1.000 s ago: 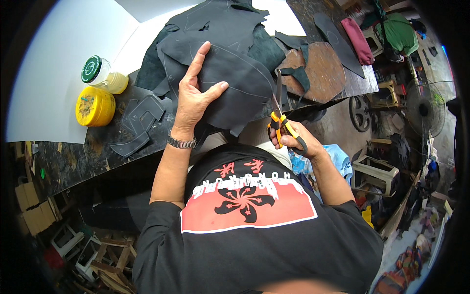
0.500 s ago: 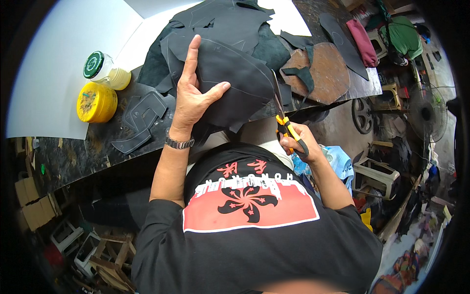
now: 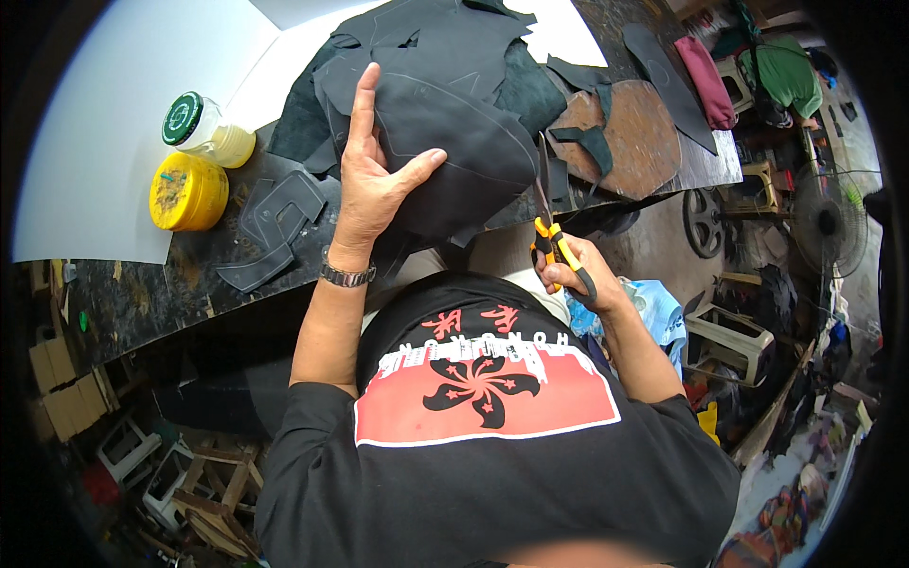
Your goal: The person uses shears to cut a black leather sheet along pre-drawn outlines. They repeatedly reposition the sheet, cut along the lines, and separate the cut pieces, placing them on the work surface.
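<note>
1. Centrally, at the near edge of a dark, worn workbench [image 3: 123, 308]: black leather sheet [image 3: 459, 194], marked with pale curved lines and overlapping further black leather [image 3: 450, 52] on its far side.
2. Laid upon the left part of the sheet: left hand [image 3: 372, 187], spread, with index finger extended away from the body and thumb pointing rightward, well apart from each other; remaining fingers partly hidden.
3. Around the left wrist: watch [image 3: 347, 275] with a metal band.
4. To the right of the sheet, near the bench edge: right hand [image 3: 575, 272], clamped on the handles of yellow-and-black scissors [image 3: 544, 225].
5. Pointing away from the body, just beside the right edge of the sheet: scissor blades; contact with the leather impossible to tell.
6. On the left of the bench: cut leather pieces [image 3: 275, 224], flat; beyond these, yellow tub [image 3: 189, 196] and green-lidded jar [image 3: 220, 142], side by side before a white panel [image 3: 90, 142].
7. On the right of the bench: brown board [image 3: 639, 142], bearing dark leather scraps [image 3: 594, 148]; farther right, long black piece [image 3: 668, 85] beside a dark pink bundle [image 3: 705, 83].
8. Off the bench, at far right: standing fan [image 3: 828, 220] and pale stool [image 3: 729, 339].
</note>
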Demonstrator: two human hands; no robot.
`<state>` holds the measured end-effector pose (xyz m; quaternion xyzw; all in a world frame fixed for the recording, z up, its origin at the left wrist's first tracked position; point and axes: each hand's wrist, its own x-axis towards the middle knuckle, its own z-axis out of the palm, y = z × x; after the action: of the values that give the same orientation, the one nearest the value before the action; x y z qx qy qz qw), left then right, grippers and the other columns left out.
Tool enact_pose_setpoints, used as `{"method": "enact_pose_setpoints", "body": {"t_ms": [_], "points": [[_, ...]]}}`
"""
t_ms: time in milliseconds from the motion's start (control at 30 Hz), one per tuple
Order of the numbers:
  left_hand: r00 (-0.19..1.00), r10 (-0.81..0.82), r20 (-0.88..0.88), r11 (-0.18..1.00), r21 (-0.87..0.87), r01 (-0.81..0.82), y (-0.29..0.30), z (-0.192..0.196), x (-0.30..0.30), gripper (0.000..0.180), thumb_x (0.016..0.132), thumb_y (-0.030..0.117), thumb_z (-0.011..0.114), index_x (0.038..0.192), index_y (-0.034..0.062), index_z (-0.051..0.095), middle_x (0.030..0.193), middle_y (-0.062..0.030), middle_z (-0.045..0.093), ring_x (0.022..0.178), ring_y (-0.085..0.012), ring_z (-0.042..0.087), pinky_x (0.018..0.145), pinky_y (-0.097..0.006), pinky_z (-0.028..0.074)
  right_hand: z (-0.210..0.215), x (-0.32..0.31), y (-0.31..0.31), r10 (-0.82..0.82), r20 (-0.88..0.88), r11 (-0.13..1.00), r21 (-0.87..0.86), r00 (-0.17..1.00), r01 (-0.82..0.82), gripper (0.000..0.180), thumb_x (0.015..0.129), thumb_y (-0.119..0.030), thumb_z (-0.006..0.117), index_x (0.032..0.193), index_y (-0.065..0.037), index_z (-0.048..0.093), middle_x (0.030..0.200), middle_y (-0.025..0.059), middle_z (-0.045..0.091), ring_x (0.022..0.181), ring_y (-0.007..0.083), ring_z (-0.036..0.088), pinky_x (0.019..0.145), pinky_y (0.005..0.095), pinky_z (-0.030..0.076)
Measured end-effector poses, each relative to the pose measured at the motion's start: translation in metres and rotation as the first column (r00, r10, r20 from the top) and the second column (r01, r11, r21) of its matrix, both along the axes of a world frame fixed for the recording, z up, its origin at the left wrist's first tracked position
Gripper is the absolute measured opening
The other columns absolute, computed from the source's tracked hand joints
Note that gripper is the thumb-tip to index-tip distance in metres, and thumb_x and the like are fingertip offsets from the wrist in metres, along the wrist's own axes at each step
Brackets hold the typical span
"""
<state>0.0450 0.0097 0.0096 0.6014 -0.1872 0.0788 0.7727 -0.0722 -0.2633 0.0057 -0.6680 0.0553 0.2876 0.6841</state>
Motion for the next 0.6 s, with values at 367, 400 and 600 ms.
{"method": "enact_pose_setpoints", "body": {"t_ms": [367, 400, 600], "points": [[0.998, 0.066, -0.018, 0.987, 0.148, -0.063, 0.002, -0.005, -0.004, 0.078, 0.073, 0.006, 0.082, 0.142, 0.0038, 0.045, 0.138, -0.0135, 0.048, 0.124, -0.0207, 0.05, 0.108, -0.031, 0.037, 0.003, -0.002, 0.007, -0.068, 0.015, 0.996, -0.055, 0.998, 0.068, 0.045, 0.075, -0.039, 0.079, 0.091, -0.003, 0.057, 0.071, 0.0012, 0.055, 0.057, 0.0066, 0.053, 0.052, 0.019, 0.044], [0.997, 0.078, 0.0, 0.985, 0.153, -0.078, 0.002, -0.005, -0.004, 0.079, 0.073, 0.006, 0.082, 0.142, 0.0036, 0.045, 0.139, -0.0134, 0.048, 0.125, -0.0204, 0.049, 0.108, -0.031, 0.037, 0.003, -0.003, 0.007, -0.075, 0.018, 0.996, -0.04, 0.997, 0.076, 0.045, 0.076, -0.039, 0.079, 0.091, -0.003, 0.057, 0.07, 0.0009, 0.055, 0.056, 0.0064, 0.053, 0.051, 0.0188, 0.044], [0.996, 0.084, 0.011, 0.991, 0.107, -0.084, -0.002, -0.004, -0.005, 0.082, 0.073, 0.005, 0.082, 0.144, 0.0016, 0.041, 0.143, -0.0129, 0.046, 0.128, -0.0185, 0.047, 0.109, -0.03, 0.035, 0.001, -0.007, 0.011, -0.103, 0.043, 0.994, 0.024, 0.994, 0.102, 0.04, 0.079, -0.036, 0.077, 0.087, -0.003, 0.057, 0.062, -0.0006, 0.053, 0.049, 0.0061, 0.05, 0.046, 0.0186, 0.042]]}}
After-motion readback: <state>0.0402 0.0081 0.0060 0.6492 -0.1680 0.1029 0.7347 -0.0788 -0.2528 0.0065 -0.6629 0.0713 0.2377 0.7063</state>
